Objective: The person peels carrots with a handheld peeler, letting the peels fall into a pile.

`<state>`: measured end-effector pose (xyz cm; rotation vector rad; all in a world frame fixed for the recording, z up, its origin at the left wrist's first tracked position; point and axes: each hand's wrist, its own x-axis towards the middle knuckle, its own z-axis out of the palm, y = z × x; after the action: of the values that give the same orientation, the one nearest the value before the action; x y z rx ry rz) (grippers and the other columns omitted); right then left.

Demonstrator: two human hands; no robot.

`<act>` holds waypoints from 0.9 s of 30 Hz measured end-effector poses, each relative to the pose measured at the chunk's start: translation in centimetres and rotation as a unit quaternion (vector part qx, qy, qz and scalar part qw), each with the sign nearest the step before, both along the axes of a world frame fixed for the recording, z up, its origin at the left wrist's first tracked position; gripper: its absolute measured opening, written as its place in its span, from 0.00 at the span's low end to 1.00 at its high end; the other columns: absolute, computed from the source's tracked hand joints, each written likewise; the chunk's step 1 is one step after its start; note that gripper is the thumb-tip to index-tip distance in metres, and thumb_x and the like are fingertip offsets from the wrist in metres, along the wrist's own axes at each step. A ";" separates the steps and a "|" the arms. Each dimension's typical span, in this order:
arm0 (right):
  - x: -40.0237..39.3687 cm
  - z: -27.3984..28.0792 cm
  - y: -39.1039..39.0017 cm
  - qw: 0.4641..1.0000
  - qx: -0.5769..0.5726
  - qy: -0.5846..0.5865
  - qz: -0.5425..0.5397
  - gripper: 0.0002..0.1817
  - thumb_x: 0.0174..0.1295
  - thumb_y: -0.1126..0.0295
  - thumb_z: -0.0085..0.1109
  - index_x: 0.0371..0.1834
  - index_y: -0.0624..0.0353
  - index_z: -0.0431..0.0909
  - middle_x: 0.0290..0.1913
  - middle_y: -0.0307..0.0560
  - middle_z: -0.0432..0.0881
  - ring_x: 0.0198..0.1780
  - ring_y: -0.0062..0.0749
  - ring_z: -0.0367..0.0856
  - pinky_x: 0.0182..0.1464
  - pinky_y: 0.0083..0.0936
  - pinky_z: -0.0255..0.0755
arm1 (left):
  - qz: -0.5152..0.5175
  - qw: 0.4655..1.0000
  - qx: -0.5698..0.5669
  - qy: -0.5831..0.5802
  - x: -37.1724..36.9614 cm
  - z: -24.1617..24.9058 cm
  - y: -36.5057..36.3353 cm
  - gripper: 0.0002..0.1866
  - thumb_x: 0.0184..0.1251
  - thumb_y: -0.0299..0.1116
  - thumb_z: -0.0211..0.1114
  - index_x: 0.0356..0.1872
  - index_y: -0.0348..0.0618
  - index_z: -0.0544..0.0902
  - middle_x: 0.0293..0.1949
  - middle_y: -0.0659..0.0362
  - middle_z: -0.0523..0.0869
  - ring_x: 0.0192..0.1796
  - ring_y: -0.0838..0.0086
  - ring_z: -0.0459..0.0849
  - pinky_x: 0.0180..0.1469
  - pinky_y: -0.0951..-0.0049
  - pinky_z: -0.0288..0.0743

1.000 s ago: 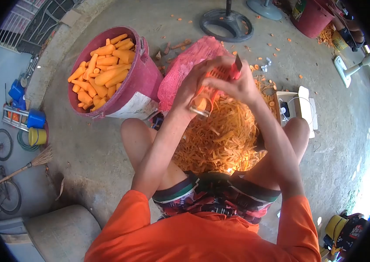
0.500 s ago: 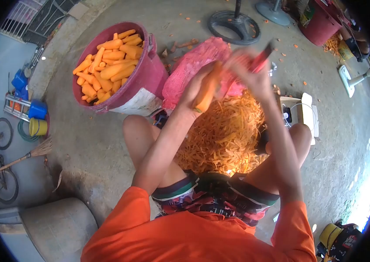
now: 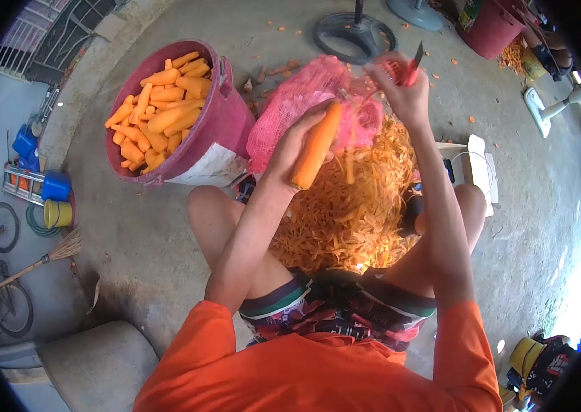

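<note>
My left hand [image 3: 289, 147] is closed around a peeled orange carrot [image 3: 318, 145], which lies tilted along the palm. To its upper right, apart from the carrot, my right hand [image 3: 407, 96] grips a red peeler [image 3: 412, 73] with a dark pointed end sticking up. Part of the tool is hidden by the fingers and blurred. A thin strip of peel hangs in the air between the hands. Below them, a big heap of carrot peelings [image 3: 345, 213] spreads between my legs. Behind the carrot lies a pink mesh sack [image 3: 290, 113].
A pink tub [image 3: 225, 127] full of peeled carrots stands at the left. Beyond the sack are a black round stand base [image 3: 355, 42] and scattered carrot bits. A white box [image 3: 477, 172] sits by my right knee. Another person's legs and a red bucket [image 3: 493, 31] appear at upper right.
My right hand with the peeler has moved up and away from the carrot. The carrot in my left hand has shifted slightly, and a peel strip now shows in the air.
</note>
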<state>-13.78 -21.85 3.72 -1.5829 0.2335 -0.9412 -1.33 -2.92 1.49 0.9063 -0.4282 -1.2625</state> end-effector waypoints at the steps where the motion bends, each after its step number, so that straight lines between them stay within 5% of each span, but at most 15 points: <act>1: -0.4 0.8 0.3 1.000 0.014 0.024 -0.007 0.09 0.59 0.74 0.76 0.41 0.60 0.88 0.41 0.41 0.91 0.43 0.23 0.88 0.44 0.22 0.82 | -0.004 0.999 -0.002 0.046 0.1 0.0 0.0 0.21 0.80 0.45 0.58 0.64 0.45 0.78 0.47 0.62 0.85 0.42 0.82 0.85 0.38 0.76 0.83; 2: -0.6 1.5 0.7 0.998 0.028 0.046 -0.013 0.09 0.58 0.73 0.77 0.41 0.59 0.89 0.41 0.40 0.91 0.45 0.23 0.88 0.46 0.24 0.82 | -0.007 0.996 -0.004 0.089 0.5 -0.2 -0.3 0.21 0.80 0.45 0.58 0.64 0.45 0.78 0.46 0.62 0.86 0.39 0.82 0.85 0.36 0.77 0.82; 3: -0.3 1.1 2.6 0.984 -0.177 0.019 -0.029 0.09 0.57 0.72 0.78 0.40 0.59 0.89 0.38 0.39 0.90 0.43 0.23 0.88 0.45 0.24 0.83 | -0.074 0.973 -0.119 0.182 1.4 -1.8 -0.9 0.17 0.79 0.39 0.59 0.63 0.44 0.79 0.48 0.59 0.86 0.38 0.73 0.87 0.33 0.73 0.84; 6: -0.7 3.3 5.1 0.953 -0.295 0.014 0.063 0.09 0.57 0.73 0.78 0.39 0.60 0.88 0.36 0.36 0.90 0.42 0.20 0.87 0.46 0.23 0.83 | -0.059 0.982 -0.088 0.160 1.4 -0.7 -0.9 0.18 0.79 0.40 0.59 0.64 0.45 0.79 0.47 0.58 0.85 0.41 0.74 0.87 0.34 0.74 0.83; 7: 0.4 0.0 2.5 0.970 -0.236 0.021 -0.058 0.10 0.56 0.71 0.79 0.37 0.61 0.88 0.34 0.38 0.89 0.41 0.20 0.87 0.46 0.24 0.81 | -0.049 0.985 -0.064 0.156 0.8 -0.7 -0.1 0.18 0.79 0.40 0.60 0.64 0.46 0.79 0.47 0.58 0.85 0.42 0.74 0.86 0.34 0.74 0.82; 10: -0.3 1.0 -0.8 0.994 -0.016 0.051 -0.092 0.12 0.55 0.69 0.80 0.36 0.63 0.87 0.33 0.42 0.89 0.42 0.23 0.87 0.49 0.27 0.81 | 0.020 0.992 0.038 0.118 -0.4 0.5 -0.4 0.21 0.77 0.46 0.61 0.60 0.42 0.80 0.32 0.63 0.84 0.23 0.80 0.79 0.26 0.80 0.75; 12: -0.9 3.5 4.0 0.999 0.005 0.051 -0.010 0.11 0.58 0.69 0.78 0.36 0.64 0.86 0.32 0.43 0.88 0.38 0.23 0.87 0.46 0.27 0.80 | 0.025 0.994 0.024 0.105 -1.4 2.2 -1.1 0.20 0.78 0.44 0.61 0.62 0.42 0.79 0.34 0.63 0.84 0.26 0.82 0.80 0.27 0.81 0.75; 14: -0.8 4.2 5.9 0.927 -0.368 -0.010 0.078 0.09 0.63 0.70 0.74 0.38 0.64 0.85 0.33 0.40 0.89 0.34 0.20 0.86 0.39 0.23 0.80 | 0.122 0.990 0.055 0.045 -2.4 4.5 -1.8 0.18 0.80 0.42 0.58 0.63 0.45 0.79 0.35 0.64 0.84 0.29 0.84 0.81 0.28 0.82 0.76; 16: -0.4 1.2 3.1 0.954 -0.300 0.000 0.009 0.08 0.63 0.71 0.74 0.36 0.63 0.84 0.31 0.39 0.88 0.31 0.20 0.84 0.36 0.22 0.77 | 0.094 0.993 0.037 0.059 -0.8 0.7 -0.1 0.18 0.82 0.39 0.55 0.64 0.44 0.78 0.41 0.62 0.85 0.38 0.81 0.85 0.37 0.81 0.82; 19: -0.3 1.0 0.5 0.995 0.014 0.074 -0.058 0.12 0.55 0.68 0.80 0.31 0.61 0.84 0.28 0.42 0.84 0.33 0.23 0.81 0.41 0.22 0.75 | -0.096 0.959 -0.094 0.251 1.6 -2.1 -0.2 0.17 0.80 0.39 0.58 0.60 0.42 0.81 0.46 0.60 0.87 0.49 0.77 0.86 0.46 0.75 0.83; 20: -0.4 2.0 2.7 0.996 0.008 0.071 -0.057 0.12 0.55 0.68 0.80 0.31 0.61 0.84 0.28 0.42 0.84 0.33 0.23 0.81 0.41 0.22 0.75 | -0.095 0.959 -0.099 0.248 1.1 -1.1 -0.5 0.17 0.80 0.39 0.58 0.60 0.42 0.81 0.46 0.60 0.87 0.49 0.77 0.86 0.46 0.75 0.83; 22: -0.9 3.9 6.5 0.943 -0.319 0.030 0.084 0.13 0.55 0.68 0.81 0.34 0.62 0.84 0.30 0.44 0.86 0.36 0.22 0.83 0.41 0.23 0.77 | 0.040 0.994 -0.093 -0.040 -0.9 1.3 -1.0 0.16 0.81 0.39 0.57 0.59 0.40 0.81 0.43 0.58 0.86 0.42 0.74 0.87 0.36 0.76 0.83; 24: 0.3 1.1 4.1 0.966 -0.255 -0.031 -0.004 0.15 0.54 0.67 0.81 0.39 0.62 0.86 0.34 0.45 0.88 0.40 0.25 0.87 0.45 0.24 0.79 | 0.074 0.996 -0.047 0.035 -0.7 1.4 -0.5 0.16 0.80 0.39 0.59 0.57 0.40 0.81 0.43 0.58 0.86 0.41 0.72 0.86 0.38 0.74 0.84; 26: -0.2 1.8 0.6 0.997 -0.030 0.040 -0.063 0.15 0.53 0.67 0.82 0.38 0.62 0.86 0.35 0.43 0.89 0.41 0.25 0.86 0.48 0.26 0.79 | -0.105 0.973 -0.078 0.192 2.0 -1.6 0.1 0.17 0.79 0.40 0.60 0.58 0.40 0.81 0.49 0.58 0.85 0.52 0.73 0.85 0.55 0.69 0.82; 27: -0.3 1.6 -0.2 0.990 -0.076 0.069 -0.101 0.13 0.55 0.71 0.80 0.38 0.63 0.85 0.35 0.42 0.89 0.39 0.22 0.86 0.45 0.24 0.80 | -0.137 0.960 -0.084 0.231 2.7 -2.6 0.2 0.18 0.79 0.40 0.60 0.61 0.40 0.79 0.52 0.58 0.84 0.52 0.73 0.85 0.54 0.70 0.83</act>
<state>-14.09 -22.06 5.31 -1.7925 0.4353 -1.0256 1.35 -2.70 -1.11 0.3935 -0.2863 -1.6136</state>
